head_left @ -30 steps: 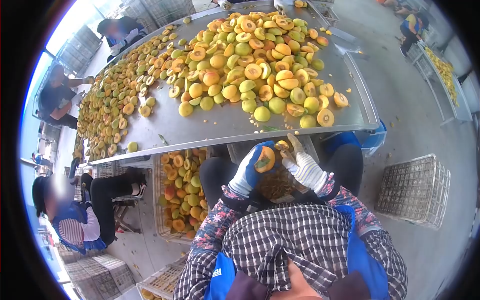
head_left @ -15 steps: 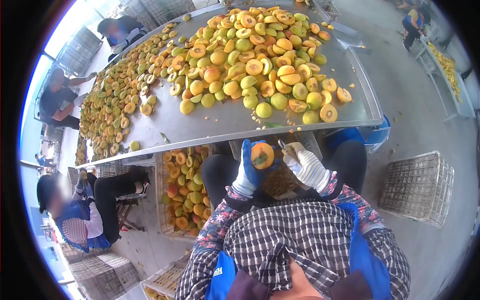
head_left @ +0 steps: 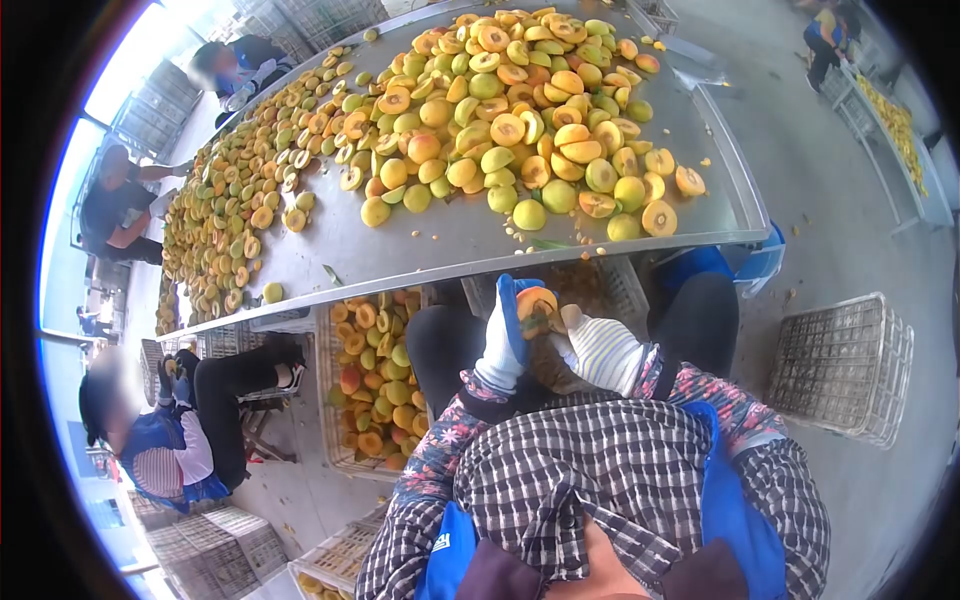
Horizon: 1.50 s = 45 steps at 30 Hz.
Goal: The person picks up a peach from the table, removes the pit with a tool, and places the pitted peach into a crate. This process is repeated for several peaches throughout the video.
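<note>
My left hand (head_left: pixel 504 342), in a white glove with a blue palm, is closed around a peach half (head_left: pixel 538 303) above my lap, its cut face up and a brownish hollow at the centre. Right against the fruit is my right hand (head_left: pixel 606 352), in a white striped glove, fingers pinched together. It holds a small metal-tipped tool, which showed half a second ago; the fingers and fruit now hide it. Past my hands, the metal table (head_left: pixel 440 264) carries a big heap of peach halves (head_left: pixel 500 130) with loose pits near its edge.
A crate of peach halves (head_left: pixel 370 380) stands left of my knees. Another crate (head_left: pixel 610 290) sits between them, partly under the table. To the right are a blue bucket (head_left: pixel 762 262) and a crate (head_left: pixel 842 370). A seated co-worker (head_left: pixel 165 440) is at left; others stand along the table.
My right hand has moved left and in to the peach half, so its tool no longer shows. The peach half has tilted and shifted slightly right in my left hand.
</note>
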### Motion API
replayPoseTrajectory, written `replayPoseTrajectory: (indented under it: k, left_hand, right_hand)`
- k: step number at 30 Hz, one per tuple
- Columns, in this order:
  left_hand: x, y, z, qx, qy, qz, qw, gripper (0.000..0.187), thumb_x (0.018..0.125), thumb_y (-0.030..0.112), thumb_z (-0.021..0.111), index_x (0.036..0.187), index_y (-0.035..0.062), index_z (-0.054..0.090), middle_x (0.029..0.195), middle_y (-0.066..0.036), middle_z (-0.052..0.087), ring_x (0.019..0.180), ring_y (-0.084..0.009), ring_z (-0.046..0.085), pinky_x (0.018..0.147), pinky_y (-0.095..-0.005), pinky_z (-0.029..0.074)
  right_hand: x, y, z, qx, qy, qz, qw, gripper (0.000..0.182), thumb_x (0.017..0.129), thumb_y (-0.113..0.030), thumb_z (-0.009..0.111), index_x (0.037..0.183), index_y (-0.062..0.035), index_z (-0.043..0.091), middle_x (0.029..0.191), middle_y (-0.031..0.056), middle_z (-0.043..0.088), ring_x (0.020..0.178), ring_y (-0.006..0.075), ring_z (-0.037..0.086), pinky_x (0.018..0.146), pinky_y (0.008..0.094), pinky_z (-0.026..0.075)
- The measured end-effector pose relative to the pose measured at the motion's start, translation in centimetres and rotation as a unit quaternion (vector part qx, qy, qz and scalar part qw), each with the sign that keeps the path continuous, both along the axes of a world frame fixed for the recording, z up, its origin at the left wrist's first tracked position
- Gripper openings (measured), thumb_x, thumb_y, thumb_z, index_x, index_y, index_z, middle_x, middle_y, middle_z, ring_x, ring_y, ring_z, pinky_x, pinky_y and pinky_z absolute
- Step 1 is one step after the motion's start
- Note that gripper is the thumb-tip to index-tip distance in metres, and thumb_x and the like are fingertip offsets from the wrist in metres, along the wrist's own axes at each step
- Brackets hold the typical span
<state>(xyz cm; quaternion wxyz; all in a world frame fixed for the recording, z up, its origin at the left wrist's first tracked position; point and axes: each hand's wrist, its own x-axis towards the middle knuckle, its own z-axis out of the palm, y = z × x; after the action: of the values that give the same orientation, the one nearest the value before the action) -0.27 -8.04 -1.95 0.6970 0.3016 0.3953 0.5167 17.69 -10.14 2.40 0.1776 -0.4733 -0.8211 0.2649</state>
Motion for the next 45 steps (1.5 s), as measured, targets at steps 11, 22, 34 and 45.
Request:
replayPoseTrajectory:
  k: [11, 22, 34, 45]
  left_hand:
    - [-0.3, 1.1, -0.7, -0.071, 0.031, -0.039, 0.996, 0.076, 0.097, 0.066, 0.030, 0.109, -0.0019, 0.062, 0.099, -0.014, 0.068, 0.090, -0.0246, 0.066, 0.083, -0.0346, 0.055]
    - [1.3, 1.0, 0.8, 0.029, 0.027, 0.015, 0.999, 0.066, 0.104, 0.051, 0.030, 0.096, -0.0043, 0.066, 0.089, -0.014, 0.069, 0.083, -0.0217, 0.066, 0.082, -0.0335, 0.053]
    - [2.2, 2.0, 2.0, -0.183, -0.107, -0.006, 0.977, 0.063, 0.093, 0.064, 0.047, 0.095, 0.0026, 0.060, 0.090, -0.017, 0.066, 0.081, -0.0359, 0.067, 0.072, -0.0483, 0.058]
    - [-0.8, 2.2, 1.2, -0.148, -0.175, 0.044, 0.972, 0.065, 0.094, 0.063, 0.046, 0.096, -0.0002, 0.063, 0.093, -0.017, 0.068, 0.086, -0.0323, 0.067, 0.081, -0.0460, 0.056]
  right_hand:
    - [-0.2, -0.9, -4.6, -0.180, 0.184, 0.036, 0.966, 0.028, 0.100, -0.024, 0.049, 0.113, 0.0007, 0.050, 0.101, 0.0223, 0.062, 0.093, 0.0377, 0.062, 0.081, 0.0405, 0.049]
    - [0.3, 0.9, -4.0, -0.202, 0.257, 0.074, 0.942, 0.037, 0.102, -0.035, 0.047, 0.116, -0.0010, 0.051, 0.093, 0.0170, 0.063, 0.084, 0.0323, 0.063, 0.078, 0.0392, 0.049]
    - [1.7, 0.6, -0.8, -0.737, 0.467, -0.020, 0.488, 0.039, 0.101, -0.047, 0.045, 0.108, -0.0086, 0.052, 0.059, -0.0016, 0.045, 0.038, 0.0070, 0.038, 0.034, 0.0209, 0.030]
    - [4.2, 1.0, 0.2, -0.504, 0.301, -0.037, 0.809, 0.042, 0.096, -0.048, 0.056, 0.107, -0.0073, 0.055, 0.068, 0.0006, 0.054, 0.049, 0.0116, 0.054, 0.043, 0.0267, 0.044]
